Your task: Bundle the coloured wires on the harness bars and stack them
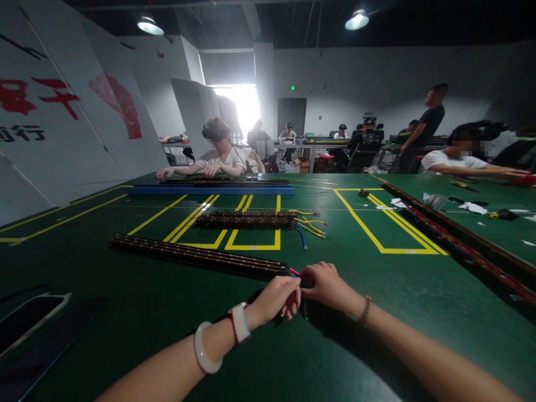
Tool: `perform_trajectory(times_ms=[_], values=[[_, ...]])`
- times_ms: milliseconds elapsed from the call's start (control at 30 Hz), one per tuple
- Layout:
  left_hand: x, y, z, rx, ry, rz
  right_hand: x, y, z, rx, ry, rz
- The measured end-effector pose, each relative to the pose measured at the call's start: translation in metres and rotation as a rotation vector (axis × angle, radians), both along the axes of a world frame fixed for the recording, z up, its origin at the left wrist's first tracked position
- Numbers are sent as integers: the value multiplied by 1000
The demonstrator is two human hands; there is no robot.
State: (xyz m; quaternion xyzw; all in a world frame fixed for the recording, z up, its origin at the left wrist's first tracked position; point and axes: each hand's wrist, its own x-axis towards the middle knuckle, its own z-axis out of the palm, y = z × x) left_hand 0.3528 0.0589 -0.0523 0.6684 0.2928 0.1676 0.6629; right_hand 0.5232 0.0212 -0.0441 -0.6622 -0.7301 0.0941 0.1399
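Observation:
A long dark bundle of strips [201, 255] lies on the green table, slanting down toward my hands. Short wires [295, 272], red and blue, leave its right end. My left hand [278, 298] is closed around these wires, its fingertips partly hidden. Touching it, my right hand [324, 285] pinches at the same wires, and what exactly lies between its fingers is hidden. A metal lug [306, 312] hangs below the hands. Beyond, a shorter dark bundle [247, 219] has yellow, red and blue wires with ring ends [312, 226] at its right.
A blue rail [209, 190] lies along the far side, where a person [221, 156] works. Yellow tape [383, 251] marks the green table [355, 346]. Long wired strips [469, 245] run along the right, near another person [456, 159]. A dark flat device [31, 318] sits at left.

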Motion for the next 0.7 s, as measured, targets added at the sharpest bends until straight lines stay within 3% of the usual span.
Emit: perform_trajectory(times_ms=[133,267,500,700], values=[[1,1,-3,-177,-78,-87,3,6,3,-1,82,-50],[2,2,-7,-346,-110,-42,-5,1,3,121,-105,-42],[6,4,-20,-312,-25,3,-24,-14,3,349,-488,84],[9,6,-24,-383,-140,85,-33,-21,-12,515,-641,180]])
